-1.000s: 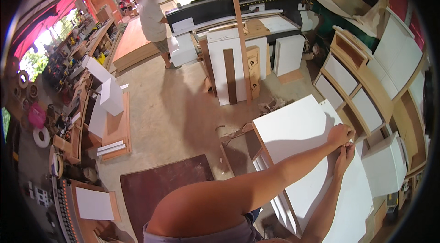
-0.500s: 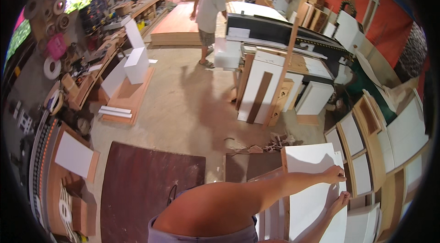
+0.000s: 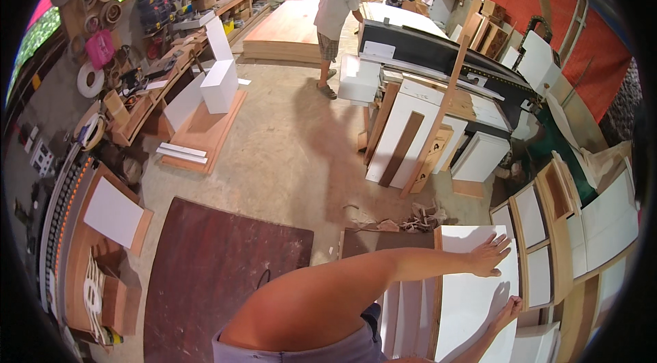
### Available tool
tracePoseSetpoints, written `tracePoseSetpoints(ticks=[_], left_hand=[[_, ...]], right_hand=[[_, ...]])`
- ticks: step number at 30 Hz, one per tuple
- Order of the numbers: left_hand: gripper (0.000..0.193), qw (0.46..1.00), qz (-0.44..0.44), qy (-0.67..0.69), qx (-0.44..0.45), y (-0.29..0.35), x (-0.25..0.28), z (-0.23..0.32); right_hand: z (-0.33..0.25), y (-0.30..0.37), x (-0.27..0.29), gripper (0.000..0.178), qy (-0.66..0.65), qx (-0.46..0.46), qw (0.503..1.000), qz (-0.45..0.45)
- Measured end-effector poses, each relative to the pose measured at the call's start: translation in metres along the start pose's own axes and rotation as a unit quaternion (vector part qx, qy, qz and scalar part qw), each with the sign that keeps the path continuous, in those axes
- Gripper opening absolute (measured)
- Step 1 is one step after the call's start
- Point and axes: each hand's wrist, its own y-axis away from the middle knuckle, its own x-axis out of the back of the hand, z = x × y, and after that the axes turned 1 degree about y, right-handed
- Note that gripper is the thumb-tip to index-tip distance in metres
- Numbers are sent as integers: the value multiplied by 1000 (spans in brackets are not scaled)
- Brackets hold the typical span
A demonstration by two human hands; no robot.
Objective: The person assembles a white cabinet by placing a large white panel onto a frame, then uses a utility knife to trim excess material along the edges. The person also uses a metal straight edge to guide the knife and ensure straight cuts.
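A large white panel (image 3: pixel 460 301) lies at the lower right, its left edge showing bare brown wood. My left arm reaches across to it, and my left hand (image 3: pixel 489 257) is open, fingers spread, over the panel's far right part. Nearer to me, my right hand (image 3: pixel 506 313) is closed at the panel's right edge, thumb and fingers curled together. What it pinches, if anything, is too small to tell. Both arms cast shadows on the white surface.
White cabinet frames (image 3: pixel 530 212) stand just right of the panel. A dark brown board (image 3: pixel 226 281) lies on the floor at left. Ahead lean white panels (image 3: pixel 404 123) and a tall wooden strip (image 3: pixel 438 117). Farther back, a person (image 3: pixel 335 17) stands beside stacked sheets (image 3: pixel 284 34).
My left hand has let go of the panel's right edge, opened and shifted left onto the surface. My right hand stays closed near the edge. The head view has turned slightly.
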Motion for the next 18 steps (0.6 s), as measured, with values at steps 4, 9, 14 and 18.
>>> tracePoseSetpoints(ticks=[4,9,14,18], left_hand=[[90,997,-69,-27,0,2,3,-1],[94,972,-221,-35,73,3,9,-4],[94,998,-42,-40,30,-5,-1,-5],[95,988,-140,-48,34,6,0,-8]], right_hand=[[-2,1,4,17,82,62,995,7],[-44,15,-25,67,317,292,896,103],[-101,29,-62,87,571,32,791,-220],[-66,25,-48,91,519,195,831,-40]])
